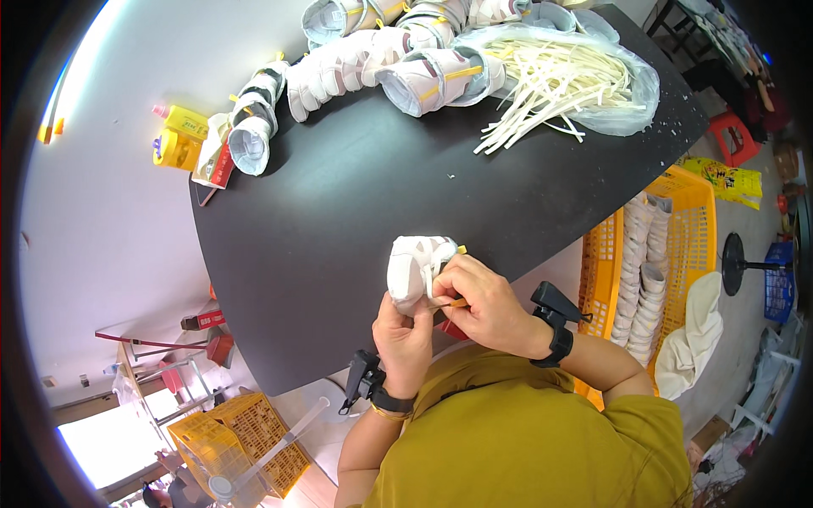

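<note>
Head view: left hand [402, 340] grasping one shoe [410, 269]; right hand [487, 303] pinching one slim tool [458, 302].

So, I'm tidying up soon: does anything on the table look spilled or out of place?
Pale strips spill untidily from the clear plastic bag onto the black table; a small white scrap lies nearby, like litter.

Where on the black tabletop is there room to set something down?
The tabletop is bare left of the handheld shoe and between it and the nested shoes. The far edge is crowded: those shoes, plus a bag of pale strips.
</note>
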`<state>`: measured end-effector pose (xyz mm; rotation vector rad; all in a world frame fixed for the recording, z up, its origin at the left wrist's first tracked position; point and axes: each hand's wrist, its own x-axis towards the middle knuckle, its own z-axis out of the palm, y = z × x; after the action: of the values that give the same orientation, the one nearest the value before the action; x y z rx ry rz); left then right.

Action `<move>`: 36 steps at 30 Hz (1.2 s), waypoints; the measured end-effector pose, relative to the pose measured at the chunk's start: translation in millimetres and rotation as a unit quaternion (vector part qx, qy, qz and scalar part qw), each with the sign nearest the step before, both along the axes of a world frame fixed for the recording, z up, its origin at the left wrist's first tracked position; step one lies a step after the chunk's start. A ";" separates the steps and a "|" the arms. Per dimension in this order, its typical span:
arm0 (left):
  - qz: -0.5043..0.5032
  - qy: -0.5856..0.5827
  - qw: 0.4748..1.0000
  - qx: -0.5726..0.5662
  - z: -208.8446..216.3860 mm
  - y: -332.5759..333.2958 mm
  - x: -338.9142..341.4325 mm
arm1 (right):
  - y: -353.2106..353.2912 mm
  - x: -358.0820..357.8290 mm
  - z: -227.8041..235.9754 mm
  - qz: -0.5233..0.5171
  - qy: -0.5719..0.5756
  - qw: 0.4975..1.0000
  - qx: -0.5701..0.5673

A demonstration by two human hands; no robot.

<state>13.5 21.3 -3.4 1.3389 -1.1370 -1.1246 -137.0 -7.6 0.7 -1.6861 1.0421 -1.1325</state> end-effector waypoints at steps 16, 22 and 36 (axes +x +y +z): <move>-0.104 0.242 0.942 0.206 31.9 16.0 20.1 | -26.7 -9.0 4.4 0.125 -0.173 0.922 0.325; -0.108 0.167 0.964 0.175 46.7 25.2 36.9 | -19.5 -17.8 21.0 0.241 -0.038 0.925 0.292; -0.187 -0.087 0.956 0.210 69.2 -15.8 146.9 | -27.4 35.3 80.6 0.356 0.192 0.825 -0.394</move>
<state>160.5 5.5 65.7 1.6122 -1.3691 -1.6173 -101.7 -35.0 81.3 -2.7212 0.0153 -0.7398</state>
